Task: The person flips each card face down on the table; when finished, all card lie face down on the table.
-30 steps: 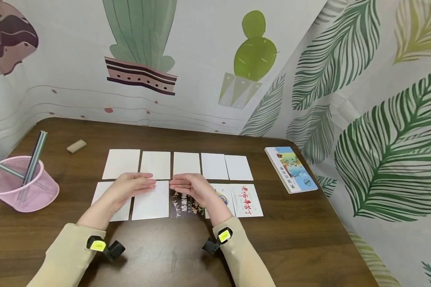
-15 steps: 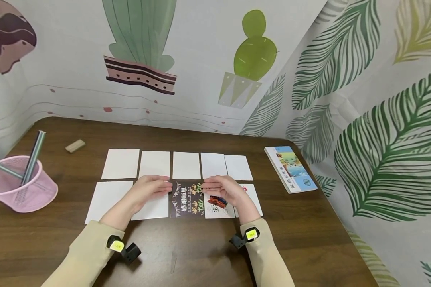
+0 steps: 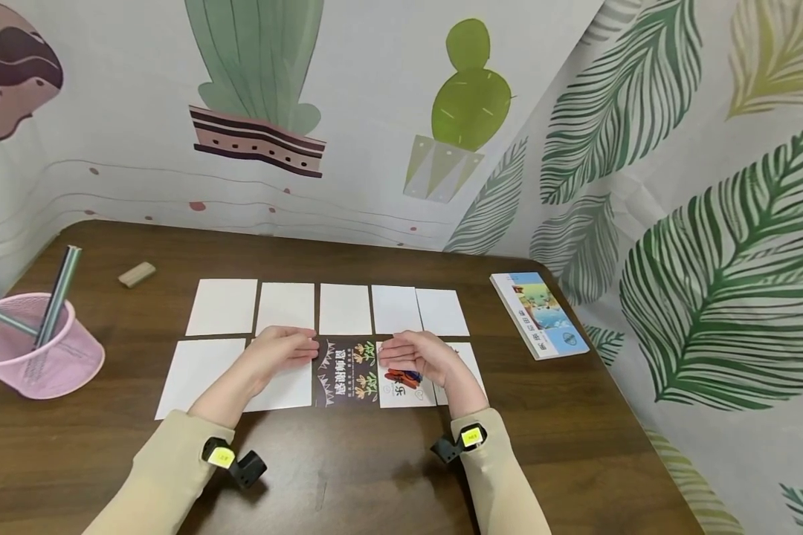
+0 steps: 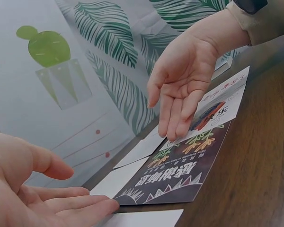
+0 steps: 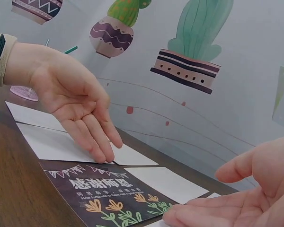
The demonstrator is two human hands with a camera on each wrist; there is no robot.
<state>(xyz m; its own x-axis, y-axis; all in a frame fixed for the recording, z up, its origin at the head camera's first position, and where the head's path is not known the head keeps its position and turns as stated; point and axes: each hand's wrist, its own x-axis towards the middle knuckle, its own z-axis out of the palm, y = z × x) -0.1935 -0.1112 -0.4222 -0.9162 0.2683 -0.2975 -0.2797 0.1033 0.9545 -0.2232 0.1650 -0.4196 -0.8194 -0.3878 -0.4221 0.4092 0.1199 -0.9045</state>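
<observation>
A dark card (image 3: 346,374) printed with white characters and orange flowers lies face up in the near row. My left hand (image 3: 279,355) is at its left edge, over a blank white card (image 3: 288,392), with fingers extended. At the opposite edge, my right hand (image 3: 423,358) hovers with straight fingers over a white card with a red and blue print (image 3: 404,394). Both palms face inward in the wrist views, and neither holds anything. The right hand and wrist partly cover a card (image 3: 471,364) at the row's right end. Another blank card (image 3: 197,379) lies far left.
Several blank white cards (image 3: 344,310) form a back row. A pink mesh pen holder (image 3: 63,364) with pens stands left, near a small beige block (image 3: 137,274). A stack of picture cards (image 3: 538,316) lies right. Behind the brown table (image 3: 348,475) hangs a patterned cloth (image 3: 368,111).
Both hands have shifted right, the right hand farther, widening the gap between them and uncovering the dark card and the red-and-blue print. Over the last half second they have barely moved.
</observation>
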